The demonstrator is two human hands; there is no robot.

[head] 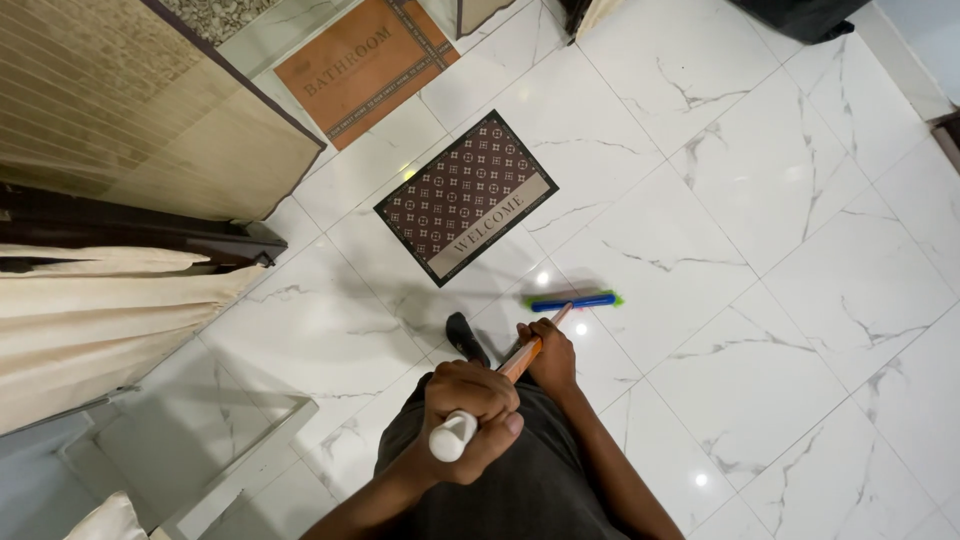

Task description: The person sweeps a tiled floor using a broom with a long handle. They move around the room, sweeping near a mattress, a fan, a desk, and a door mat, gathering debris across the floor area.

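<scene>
I hold a broom with an orange handle [524,360] and a white top end. My left hand [470,415] grips the handle near its white end, close to my body. My right hand [548,352] grips the handle lower down. The broom's blue head with green bristles [577,300] rests on the white marble floor [760,200] in front of me. A dark foot [466,338] shows just left of the handle.
A dark patterned doormat [465,195] lies ahead on the floor, an orange mat [365,62] beyond it by a doorway. A beige curtain [90,310] and a wooden panel [130,110] stand at the left. A glass-topped surface [190,440] is at the lower left.
</scene>
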